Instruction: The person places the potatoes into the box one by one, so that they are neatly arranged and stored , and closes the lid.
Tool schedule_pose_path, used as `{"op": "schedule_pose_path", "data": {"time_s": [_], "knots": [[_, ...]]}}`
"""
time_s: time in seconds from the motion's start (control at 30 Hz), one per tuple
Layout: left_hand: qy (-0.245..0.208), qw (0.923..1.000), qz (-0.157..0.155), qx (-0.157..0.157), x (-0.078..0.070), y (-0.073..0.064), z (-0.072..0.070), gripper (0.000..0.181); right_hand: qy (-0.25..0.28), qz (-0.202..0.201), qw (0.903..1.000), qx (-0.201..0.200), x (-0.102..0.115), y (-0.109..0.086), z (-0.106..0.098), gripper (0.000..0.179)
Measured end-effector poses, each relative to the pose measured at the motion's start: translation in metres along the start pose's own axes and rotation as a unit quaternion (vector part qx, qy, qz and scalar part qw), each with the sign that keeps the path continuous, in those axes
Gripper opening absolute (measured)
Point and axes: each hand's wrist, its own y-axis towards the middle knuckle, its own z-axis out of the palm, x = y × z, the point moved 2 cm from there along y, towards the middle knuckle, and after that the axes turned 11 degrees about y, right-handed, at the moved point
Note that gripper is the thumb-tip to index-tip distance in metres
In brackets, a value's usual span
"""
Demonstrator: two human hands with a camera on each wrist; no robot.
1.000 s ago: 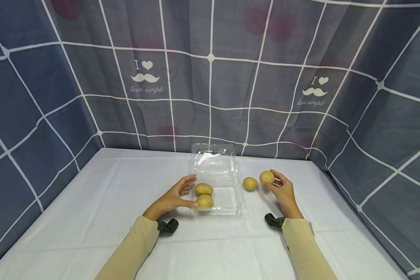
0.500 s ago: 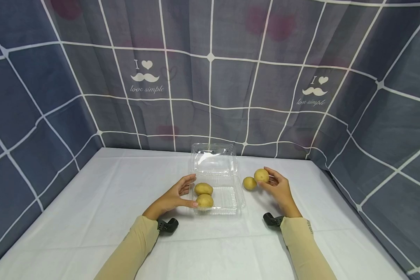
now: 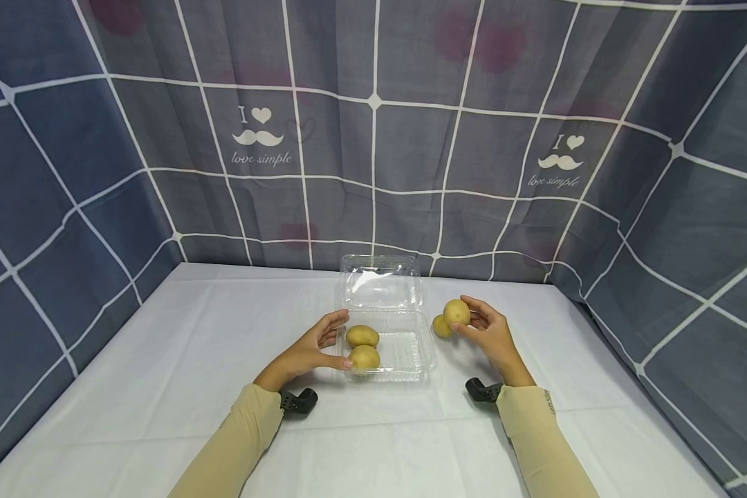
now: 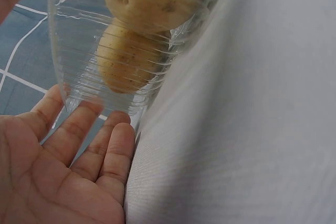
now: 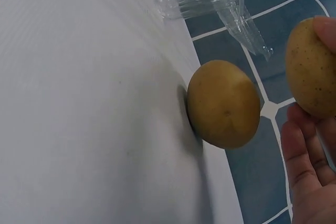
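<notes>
My right hand (image 3: 494, 337) pinches a round yellow potato (image 3: 457, 312) between thumb and fingers, raised off the table. Another potato (image 5: 223, 104) rests on the cloth just beside it, partly hidden behind the held one in the head view. A clear plastic clamshell box (image 3: 411, 351) stands with its lid raised at the back. Two potatoes lie in its left half, one at the rear (image 3: 362, 336) and one at the front (image 3: 364, 357). My left hand (image 3: 314, 349) rests at the box's left side, its fingers fairly straight against the ribbed wall and its thumb near the front corner.
A white cloth (image 3: 162, 373) covers the table. Dark blue checked curtains (image 3: 336, 145) stand close behind and on both sides. The raised lid (image 3: 381, 283) stands at the box's back edge.
My right hand has moved left with its potato, which now overlaps the loose potato in the head view. The left hand and the box have stayed in place.
</notes>
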Motion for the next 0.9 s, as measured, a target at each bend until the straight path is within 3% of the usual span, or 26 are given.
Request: {"op": "schedule_pose_path", "data": {"time_s": [0.3, 0.9], "knots": [[-0.002, 1.0, 0.001, 0.0, -0.001, 0.0, 0.0, 0.114, 0.013, -0.023, 0.9988, 0.042, 0.004, -0.001, 0.007, 0.064], [0.003, 1.0, -0.002, -0.002, -0.001, 0.0, 0.0, 0.113, 0.012, -0.025, 0.994, 0.106, 0.008, -0.001, 0.02, 0.065]]}}
